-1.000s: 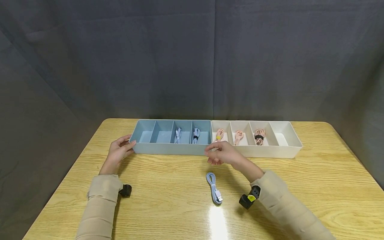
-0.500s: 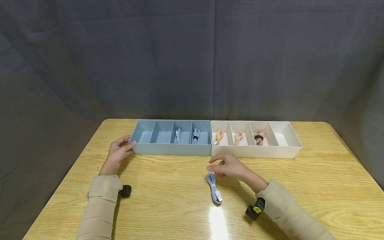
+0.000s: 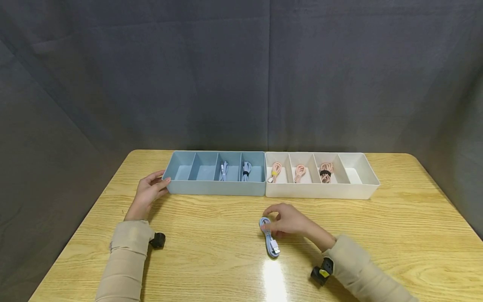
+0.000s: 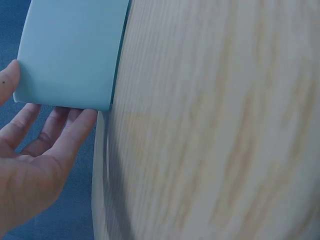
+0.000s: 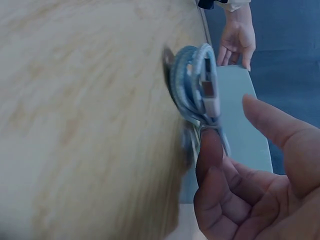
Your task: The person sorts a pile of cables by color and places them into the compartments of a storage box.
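Note:
A coiled light-blue USB cable [image 3: 270,242] lies on the table, its white plug toward the person. My right hand [image 3: 288,220] is at the far end of the coil. In the right wrist view its fingers [image 5: 210,155] reach the tied middle of the cable [image 5: 189,82], while the thumb stands apart from it. My left hand [image 3: 148,193] touches the left end of the blue divided box [image 3: 215,188]. In the left wrist view, the thumb is at one edge of the box [image 4: 72,55] and the fingers are against its end.
Two blue cables [image 3: 224,170] lie in separate compartments of the blue box. Against its right end stands a white divided box [image 3: 320,191] with pink cables [image 3: 300,173] in three compartments. A dark curtain [image 3: 241,75] hangs behind the wooden table [image 3: 203,243].
My right hand has come back from the front of the boxes, toward the person, and now reaches the loose blue cable. My left hand has stayed at the blue box.

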Demonstrator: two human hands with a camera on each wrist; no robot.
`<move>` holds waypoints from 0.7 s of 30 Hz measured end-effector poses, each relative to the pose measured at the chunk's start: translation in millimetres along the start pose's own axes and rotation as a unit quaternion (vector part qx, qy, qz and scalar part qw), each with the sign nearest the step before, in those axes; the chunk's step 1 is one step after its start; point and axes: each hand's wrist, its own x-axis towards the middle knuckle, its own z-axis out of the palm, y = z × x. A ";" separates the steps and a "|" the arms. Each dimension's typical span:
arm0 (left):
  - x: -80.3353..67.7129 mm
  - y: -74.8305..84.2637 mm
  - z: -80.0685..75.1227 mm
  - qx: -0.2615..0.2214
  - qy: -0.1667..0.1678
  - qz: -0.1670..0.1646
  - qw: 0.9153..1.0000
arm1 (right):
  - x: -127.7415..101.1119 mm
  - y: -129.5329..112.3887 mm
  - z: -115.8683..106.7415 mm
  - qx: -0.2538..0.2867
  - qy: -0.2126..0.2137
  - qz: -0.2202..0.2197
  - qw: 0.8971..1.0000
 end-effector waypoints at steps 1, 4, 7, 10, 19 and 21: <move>0.1 -0.1 0.0 -0.001 0.001 0.000 1.000 | -0.2 0.4 0.6 0.001 -0.001 0.003 1.000; 0.2 0.1 0.5 -0.001 0.001 -0.001 1.000 | -0.2 1.4 2.4 -0.003 -0.004 0.012 1.000; 0.8 -0.3 0.8 0.000 0.001 -0.002 1.000 | -0.2 1.8 3.6 -0.006 -0.003 0.018 1.000; 1.4 -1.0 0.4 0.001 0.001 -0.005 1.000 | -0.1 1.6 4.7 -0.002 -0.002 0.017 1.000; 1.4 -0.5 -0.6 -0.004 0.004 -0.004 1.000 | 1.9 0.0 7.7 -0.026 0.013 0.006 1.000; 1.7 -0.3 -0.2 -0.004 0.003 -0.004 1.000 | 2.4 -0.6 8.1 -0.029 0.014 0.008 0.999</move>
